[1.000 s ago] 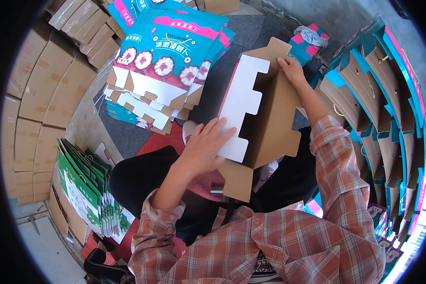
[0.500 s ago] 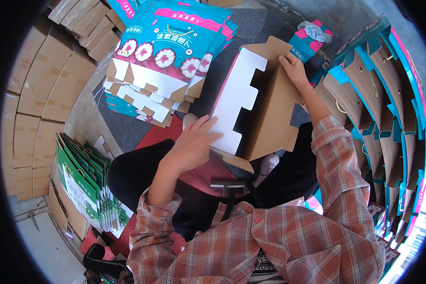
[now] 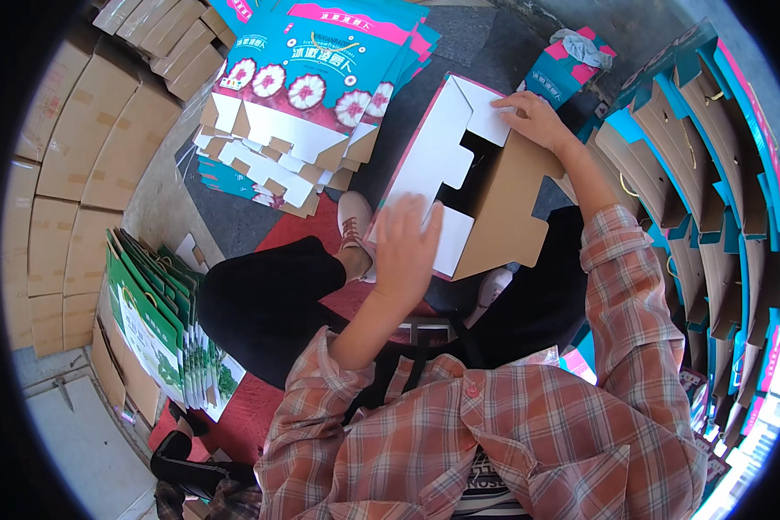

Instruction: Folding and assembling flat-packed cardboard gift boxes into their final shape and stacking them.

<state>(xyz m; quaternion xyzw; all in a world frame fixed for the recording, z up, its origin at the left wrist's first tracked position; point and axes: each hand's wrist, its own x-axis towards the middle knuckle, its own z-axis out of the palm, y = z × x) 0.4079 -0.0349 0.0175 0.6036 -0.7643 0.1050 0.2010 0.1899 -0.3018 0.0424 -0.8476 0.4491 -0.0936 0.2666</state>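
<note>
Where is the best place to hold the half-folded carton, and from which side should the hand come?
Probably the brown side panel of the carton, gripped from the right: it is broad, flat and stiff-looking. The white flaps on the left are cut out and loose, so they would likely bend.

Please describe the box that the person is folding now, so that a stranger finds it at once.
Look above the person's lap, between the two hands. The half-folded box has white flaps and a brown inside. Unlike the flat stack of teal printed boxes beyond it, it is opened up.
</note>
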